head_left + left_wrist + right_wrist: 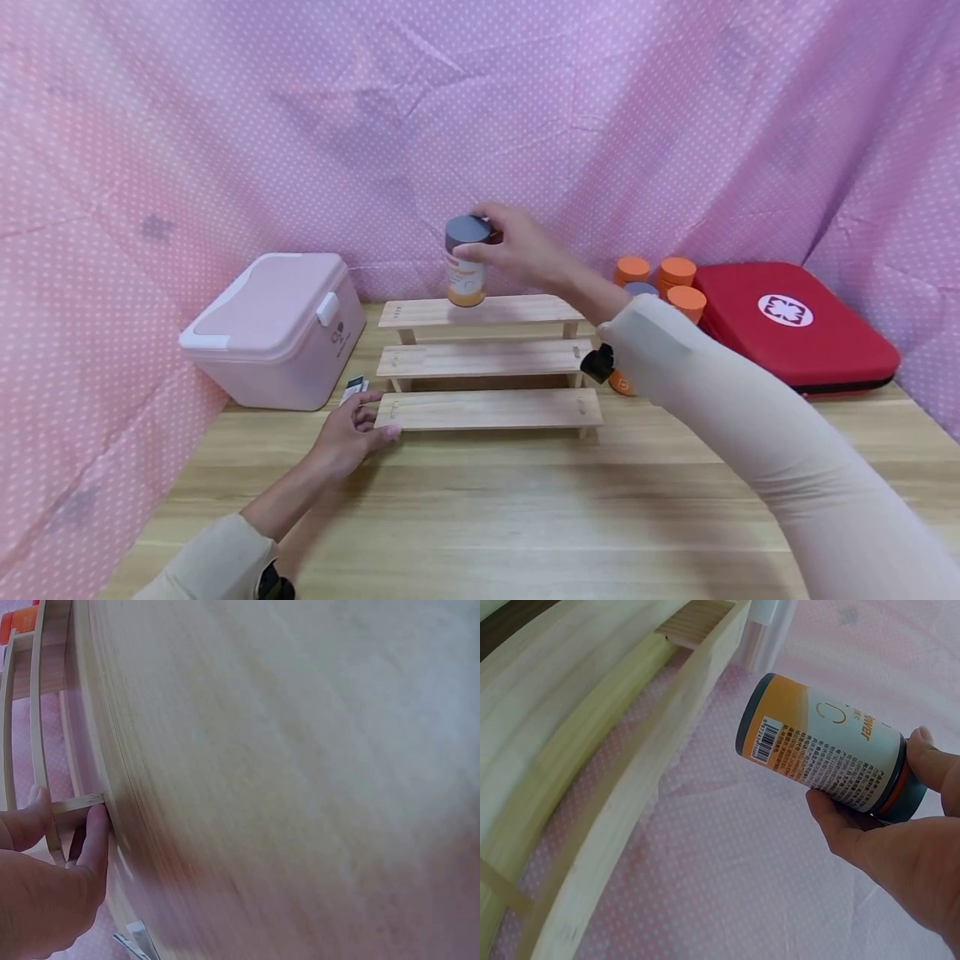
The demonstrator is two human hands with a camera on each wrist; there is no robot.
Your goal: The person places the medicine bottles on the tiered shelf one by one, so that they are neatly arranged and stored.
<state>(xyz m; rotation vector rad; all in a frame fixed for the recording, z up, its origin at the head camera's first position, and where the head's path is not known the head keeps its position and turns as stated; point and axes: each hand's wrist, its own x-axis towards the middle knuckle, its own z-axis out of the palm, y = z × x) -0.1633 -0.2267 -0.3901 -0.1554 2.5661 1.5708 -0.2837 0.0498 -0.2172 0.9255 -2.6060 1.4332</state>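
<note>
My right hand [528,246] grips a supplement bottle [467,279] with a dark grey cap around its top, thumb on one side and fingers on the other. The bottle hangs upright over the top tier of a three-step wooden rack [487,408]. In the right wrist view, a barcode and small print show on the orange and white label [821,742], and the base is apart from the tier's edge. At the rack's left end, my left hand [345,437] pinches the lowest step, thumb on top and fingers by its leg in the left wrist view.
A pale pink lidded box [273,325] stands left of the rack, with a small printed item [355,388] near it. Several orange-capped bottles [677,271] and a grey-capped one [641,288] stand at right beside a red first-aid case [795,325]. A pink dotted curtain [480,125] hangs behind.
</note>
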